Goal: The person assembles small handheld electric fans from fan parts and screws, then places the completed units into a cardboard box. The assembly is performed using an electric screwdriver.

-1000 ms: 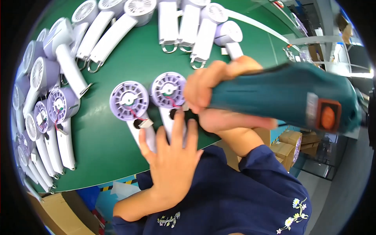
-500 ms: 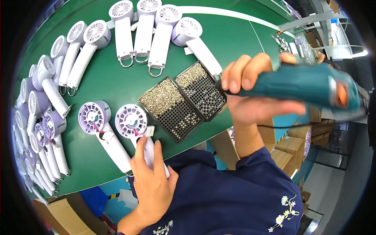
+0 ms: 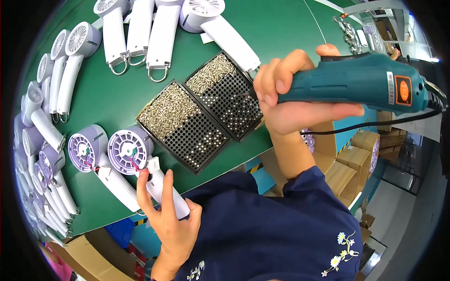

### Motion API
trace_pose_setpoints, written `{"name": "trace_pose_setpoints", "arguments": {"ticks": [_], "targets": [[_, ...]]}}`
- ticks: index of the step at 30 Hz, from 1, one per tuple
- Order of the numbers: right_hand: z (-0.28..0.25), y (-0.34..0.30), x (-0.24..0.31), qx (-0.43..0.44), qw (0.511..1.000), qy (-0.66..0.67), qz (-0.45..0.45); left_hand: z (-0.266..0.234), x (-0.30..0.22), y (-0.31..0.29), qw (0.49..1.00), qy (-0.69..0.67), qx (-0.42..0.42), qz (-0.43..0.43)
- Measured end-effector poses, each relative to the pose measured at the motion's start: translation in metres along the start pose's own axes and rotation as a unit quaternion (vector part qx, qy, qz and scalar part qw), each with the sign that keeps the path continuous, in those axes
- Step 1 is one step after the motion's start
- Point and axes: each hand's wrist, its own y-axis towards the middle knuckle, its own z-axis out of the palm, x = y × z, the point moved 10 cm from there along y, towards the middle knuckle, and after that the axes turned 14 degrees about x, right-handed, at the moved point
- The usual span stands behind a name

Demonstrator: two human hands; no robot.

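Note:
My right hand [image 3: 290, 100] grips a teal electric screwdriver [image 3: 344, 84] with a black cable, held nearly level. Its front end lies over the right edge of a black perforated tray [image 3: 221, 96]; my fingers partly hide the tip. My left hand [image 3: 171, 229] holds the white handle of a handheld fan [image 3: 177, 202], fingers along the handle and thumb at its side. That fan's round lavender head is uncovered, showing red wires and a small white tag. Close by on its left lies a second uncovered fan [image 3: 119, 189]. Another black tray [image 3: 192, 137] adjoins the first; both contain small screws [image 3: 164, 111].
Fans with grilles, such as this one [image 3: 161, 44], line the far side of the green table [image 3: 108, 89]. More fans [image 3: 56, 187] crowd the left edge. Cardboard boxes [image 3: 349, 171] stand below on the right, and an open carton [image 3: 89, 257] at lower left.
The whole view has shifted, so fans and trays appear further left. The screwdriver's front end has come further over the right tray. My left hand stays on the same fan.

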Motion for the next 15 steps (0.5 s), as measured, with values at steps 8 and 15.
{"name": "trace_pose_setpoints", "arguments": {"ticks": [8,15], "targets": [[0.004,-0.001,-0.004,0.02,0.999,-0.046,0.01,-0.001,0.004,-0.001,1.0,-0.009,0.009,-0.003],[-0.009,0.001,-0.005,-0.022,0.999,-0.015,0.023,-0.002,0.006,-0.001,1.0,-0.012,0.014,0.005]]}}
